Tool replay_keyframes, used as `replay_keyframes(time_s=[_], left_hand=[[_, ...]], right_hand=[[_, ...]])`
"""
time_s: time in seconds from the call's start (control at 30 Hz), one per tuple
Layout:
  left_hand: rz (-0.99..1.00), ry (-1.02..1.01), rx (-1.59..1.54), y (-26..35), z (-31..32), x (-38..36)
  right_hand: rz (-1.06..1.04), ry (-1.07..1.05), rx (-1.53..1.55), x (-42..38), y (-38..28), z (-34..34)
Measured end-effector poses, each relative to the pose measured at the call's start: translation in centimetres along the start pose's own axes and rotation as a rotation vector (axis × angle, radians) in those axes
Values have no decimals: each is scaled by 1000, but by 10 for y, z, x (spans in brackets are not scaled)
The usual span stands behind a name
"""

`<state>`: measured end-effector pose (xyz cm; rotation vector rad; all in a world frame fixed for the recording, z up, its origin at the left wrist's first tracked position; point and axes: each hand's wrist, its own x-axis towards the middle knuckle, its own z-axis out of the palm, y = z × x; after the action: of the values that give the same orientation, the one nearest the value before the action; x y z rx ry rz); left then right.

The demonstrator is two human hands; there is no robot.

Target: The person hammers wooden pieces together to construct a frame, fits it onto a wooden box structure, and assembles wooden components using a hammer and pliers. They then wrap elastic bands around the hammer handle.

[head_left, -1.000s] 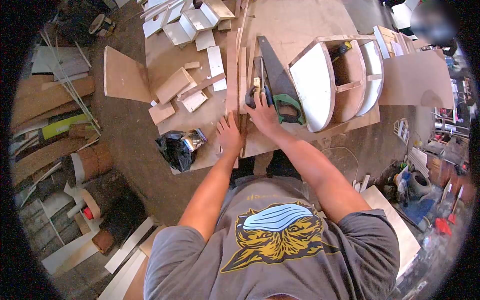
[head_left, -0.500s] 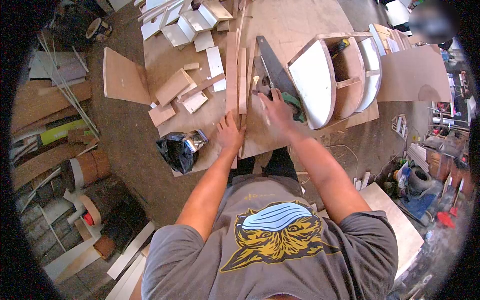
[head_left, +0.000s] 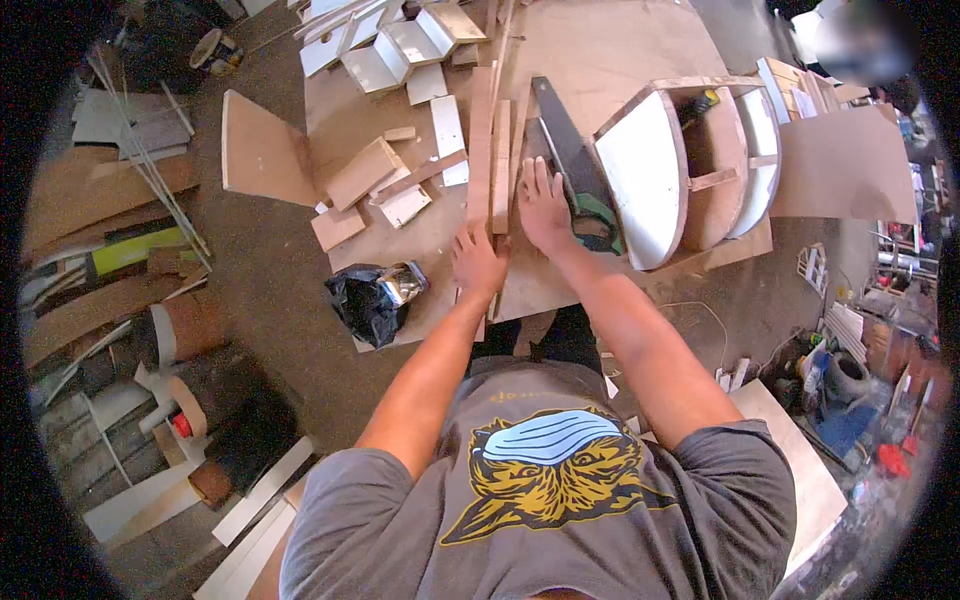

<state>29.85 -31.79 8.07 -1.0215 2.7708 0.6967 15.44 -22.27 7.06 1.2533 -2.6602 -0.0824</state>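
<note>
My left hand [head_left: 480, 262] rests over the near end of a long wooden strip [head_left: 480, 150], its fingers bent onto the wood. Right of it, my right hand [head_left: 543, 205] lies over the table [head_left: 620, 50] with fingers stretched and slightly apart, beside a handsaw [head_left: 565, 140]. The saw's green handle [head_left: 598, 222] is just right of that hand. A shorter wood strip [head_left: 502, 160] lies between the hands. Whatever is under my right palm is hidden.
A curved white and brown shelf unit [head_left: 640, 180] stands at the right. Wood offcuts [head_left: 362, 172] and a black plastic bag [head_left: 365, 305] lie at the left. A white stepped piece [head_left: 412, 45] is at the back. A blurred person [head_left: 865, 45] is at the far right.
My right hand has drawn left off the area by the saw handle and its fingers now lie flatter. My left hand stays on the strip. The view has shifted slightly.
</note>
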Motion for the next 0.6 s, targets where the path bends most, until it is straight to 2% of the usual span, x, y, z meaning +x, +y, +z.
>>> replay_keyframes(time_s=[0.07, 0.13, 0.2, 0.33, 0.53, 0.6], left_hand=[[-13, -30, 11, 2, -3, 2], [-49, -54, 0, 3, -5, 3], [-27, 4, -81, 3, -7, 4], [84, 118, -184, 3, 2, 12], [203, 178, -321, 30, 2, 26], [240, 176, -383, 41, 2, 32]], right_hand=[[-7, 34, -90, 5, 0, 11], [0, 64, 18, 7, -1, 15], [-15, 11, 85, 10, 2, 13], [-47, 104, 109, 6, 6, 5], [-27, 170, 456, -4, 34, -24], [71, 202, 537, 3, 34, -40]])
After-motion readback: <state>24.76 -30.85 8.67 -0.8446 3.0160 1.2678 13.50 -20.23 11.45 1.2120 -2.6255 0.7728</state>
